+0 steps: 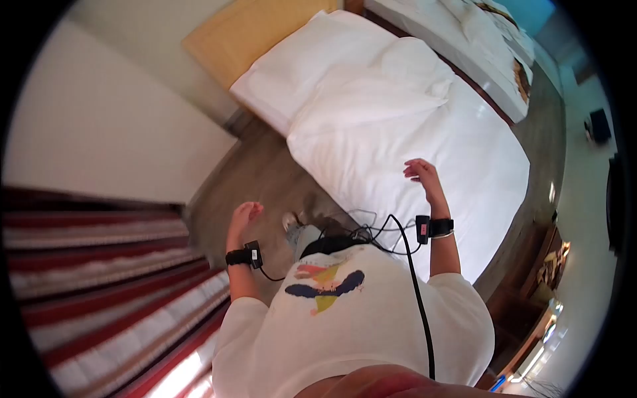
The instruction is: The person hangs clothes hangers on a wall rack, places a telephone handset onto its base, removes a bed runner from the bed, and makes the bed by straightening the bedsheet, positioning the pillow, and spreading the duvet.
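Note:
My left hand (pixel 247 212) hangs over the floor on the left, fingers loosely curled with nothing visible in them. My right hand (pixel 421 174) is raised in front of the white bedding (pixel 371 119), its fingers bent and a little apart, holding nothing. Whether it touches the bedding I cannot tell. The white quilt lies over the bed with folds and a bulge near its far side. Black straps with small boxes are on both wrists: a left wrist device (pixel 254 255) and a right wrist device (pixel 423 229). Cables run from them to my waist.
A wooden headboard (pixel 255 36) stands at the far end of the bed. A second bed (pixel 464 40) is beyond it. Red and white striped curtains (pixel 106 278) hang at left. Brown floor (pixel 259 166) lies beside the bed. Wooden furniture (pixel 524 318) stands at lower right.

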A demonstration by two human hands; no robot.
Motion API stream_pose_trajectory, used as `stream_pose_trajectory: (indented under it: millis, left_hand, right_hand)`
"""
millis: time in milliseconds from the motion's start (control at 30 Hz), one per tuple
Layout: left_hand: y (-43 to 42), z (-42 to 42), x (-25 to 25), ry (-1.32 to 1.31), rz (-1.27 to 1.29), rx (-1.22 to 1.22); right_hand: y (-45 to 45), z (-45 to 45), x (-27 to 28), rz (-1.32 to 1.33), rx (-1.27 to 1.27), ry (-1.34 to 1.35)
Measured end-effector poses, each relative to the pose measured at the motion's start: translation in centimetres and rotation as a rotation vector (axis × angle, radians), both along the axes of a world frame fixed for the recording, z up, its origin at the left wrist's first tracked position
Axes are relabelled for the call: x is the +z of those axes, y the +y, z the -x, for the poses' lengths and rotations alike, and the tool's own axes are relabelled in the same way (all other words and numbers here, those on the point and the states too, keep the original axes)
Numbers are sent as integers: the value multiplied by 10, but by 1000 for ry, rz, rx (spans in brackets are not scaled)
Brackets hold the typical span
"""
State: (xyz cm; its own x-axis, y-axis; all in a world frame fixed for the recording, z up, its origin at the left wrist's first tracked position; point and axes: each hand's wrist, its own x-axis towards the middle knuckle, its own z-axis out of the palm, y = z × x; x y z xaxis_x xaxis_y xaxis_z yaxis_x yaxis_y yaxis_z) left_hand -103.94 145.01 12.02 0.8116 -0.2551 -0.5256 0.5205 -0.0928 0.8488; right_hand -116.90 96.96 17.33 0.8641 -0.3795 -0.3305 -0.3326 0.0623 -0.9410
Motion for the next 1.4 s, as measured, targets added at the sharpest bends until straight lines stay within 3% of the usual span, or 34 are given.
stream_pose_trajectory:
  millis: [100, 200, 267, 333, 367, 433, 500, 567, 633, 700, 800, 900, 1033, 1100, 1167, 1233, 1300, 1333, 1400]
  left_hand:
    - [0, -114, -75, 28, -35, -77]
    - [-24, -216, -132, 49, -69, -239]
    - [-50, -264, -172, 163, -267, -417]
    - [-92, -314, -191, 243, -240, -333]
    - [-106, -334, -217, 234, -195, -333]
    - [-111, -373, -305, 188, -421, -528]
    - [-155, -384, -284, 152, -388, -668]
    - [-194, -379, -261, 161, -209, -501]
    - [-210, -382, -274, 197, -334, -568]
    - [-232, -379, -252, 829, 244, -353]
    - [-246, -370, -246, 913, 360, -301]
    - [-273, -373, -221, 780, 143, -423]
    - [-281, -362, -209, 642, 246, -474]
    - [-275, -334, -178, 486, 232, -678]
    - [-258, -299, -188, 186, -169, -1323]
    - [-251, -250, -152, -916, 177, -1713]
    - [-221, -197, -188, -862, 172, -1371]
    - [-213, -198, -199, -864, 163, -1373]
    - [-201, -210, -216, -779, -338, -2486]
  right_hand:
    - [16, -42, -44, 28, -173, 166]
    - [38, -82, -98, 9, -294, 134]
    - [53, -98, -124, -32, -365, 184]
    - [75, -132, -146, -105, -391, 184]
    - [84, -145, -167, -118, -378, 107]
    - [118, -171, -192, -199, -354, 281]
    - [134, -206, -203, -248, -362, 194]
    - [142, -234, -224, -269, -281, 112]
    - [138, -259, -224, -205, -306, 123]
    - [127, -276, -223, -142, -301, 121]
    - [116, -281, -231, -128, -367, 119]
    - [108, -271, -230, -163, -491, 71]
    - [103, -231, -208, -218, -669, 85]
    - [105, -194, -214, -225, -784, 134]
    - [114, -163, -213, -253, -906, 235]
    - [122, -137, -214, -264, -965, 329]
    - [132, -118, -223, -285, -970, 342]
    - [139, -114, -225, -344, -1051, 353]
    - [145, -108, -236, -383, -1135, 383]
